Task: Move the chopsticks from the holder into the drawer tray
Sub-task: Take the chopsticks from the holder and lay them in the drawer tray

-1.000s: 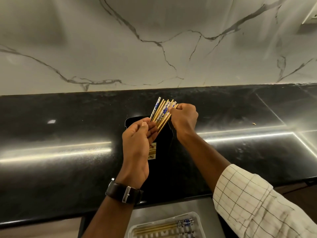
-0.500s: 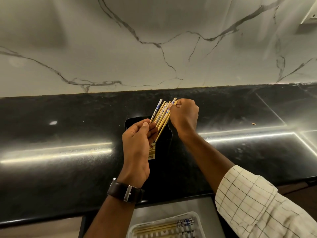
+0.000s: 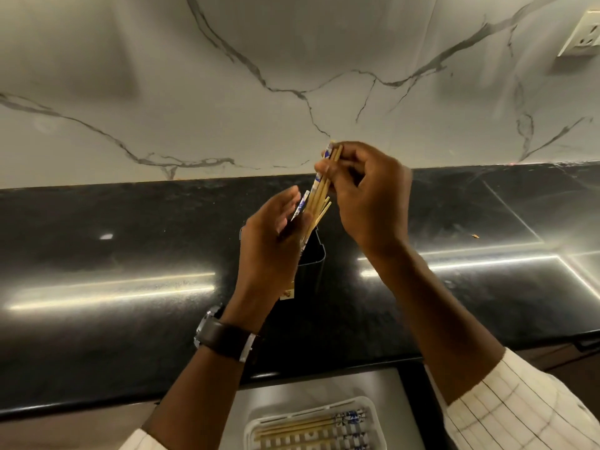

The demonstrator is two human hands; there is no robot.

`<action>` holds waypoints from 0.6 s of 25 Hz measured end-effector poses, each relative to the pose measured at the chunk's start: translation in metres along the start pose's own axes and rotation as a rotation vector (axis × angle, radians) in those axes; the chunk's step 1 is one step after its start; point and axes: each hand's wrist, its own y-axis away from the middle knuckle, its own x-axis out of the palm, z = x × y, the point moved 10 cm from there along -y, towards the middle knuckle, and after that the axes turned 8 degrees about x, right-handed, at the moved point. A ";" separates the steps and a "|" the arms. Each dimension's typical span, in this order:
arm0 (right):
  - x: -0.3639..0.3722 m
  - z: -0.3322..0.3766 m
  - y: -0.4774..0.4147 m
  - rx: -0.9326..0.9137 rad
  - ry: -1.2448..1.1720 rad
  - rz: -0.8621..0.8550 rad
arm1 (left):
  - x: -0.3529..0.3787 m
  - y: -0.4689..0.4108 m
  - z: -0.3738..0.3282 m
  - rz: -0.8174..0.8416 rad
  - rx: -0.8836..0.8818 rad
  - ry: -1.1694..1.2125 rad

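While the right hand grips the chopsticks, left hand cups them.

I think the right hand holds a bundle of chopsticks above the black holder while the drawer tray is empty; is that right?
Not quite: the head view shows the drawer tray already has several chopsticks lying in it. The right hand does hold a bundle above the black holder.

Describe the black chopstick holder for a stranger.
On the black stone countertop below the white marble wall, look behind the left hand. There stands a tall black rounded-corner holder. Unlike the flat white plastic tray below, it is upright, with a yellow label.
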 end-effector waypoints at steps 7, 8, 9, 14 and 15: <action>-0.023 0.038 -0.006 0.144 -0.255 0.224 | 0.011 -0.002 -0.046 0.223 0.039 0.356; -0.019 0.031 0.000 0.219 -0.272 0.287 | 0.014 0.008 -0.043 0.216 -0.024 0.461; -0.015 0.023 0.009 0.285 -0.264 0.346 | 0.018 0.018 -0.038 0.203 -0.085 0.550; -0.026 -0.010 0.043 0.465 -0.207 0.332 | 0.041 0.068 -0.010 0.266 -0.291 0.734; -0.034 -0.014 0.045 0.480 -0.222 0.268 | 0.043 0.077 -0.004 0.283 -0.319 0.734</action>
